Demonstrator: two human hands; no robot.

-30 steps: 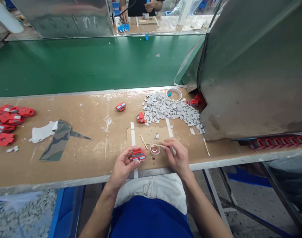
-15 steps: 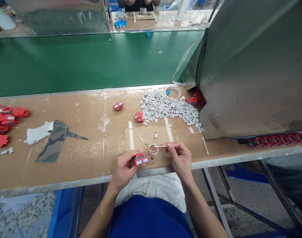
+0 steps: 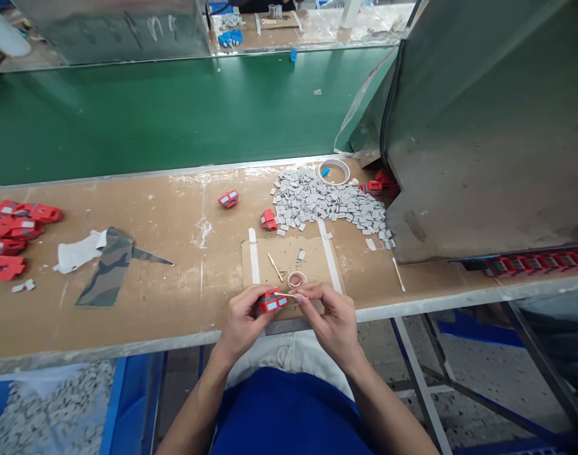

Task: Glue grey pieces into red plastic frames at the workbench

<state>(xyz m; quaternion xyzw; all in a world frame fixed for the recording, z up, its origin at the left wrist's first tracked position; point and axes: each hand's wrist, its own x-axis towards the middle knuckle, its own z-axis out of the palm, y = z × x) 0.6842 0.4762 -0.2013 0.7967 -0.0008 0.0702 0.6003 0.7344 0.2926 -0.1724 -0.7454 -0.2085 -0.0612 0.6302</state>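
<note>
My left hand [image 3: 244,316] is closed round a small red toy vehicle [image 3: 272,301] with pale blue windows, held above the table's front edge. Between the fingertips of my right hand [image 3: 329,319] is a cotton swab [image 3: 285,294], its tip at the upper side of the toy vehicle. Just beyond my right fingers sits a small round cup [image 3: 296,279] with a little brownish liquid. Another swab [image 3: 275,267] and a small grey piece [image 3: 301,255] lie on a taped-down cardboard sheet [image 3: 293,245].
A heap of small grey pieces [image 3: 312,199] spreads behind the sheet, with a tape roll [image 3: 334,172] on it. Red parts [image 3: 14,227] pile up at the far left beside camouflage cloth [image 3: 106,268]. A large metal panel [image 3: 498,126] stands at the right; a green conveyor belt [image 3: 175,114] runs behind.
My right hand has moved left with the swab, from the round cup to the red toy vehicle. My left hand still holds the vehicle. The view has shifted slightly.
</note>
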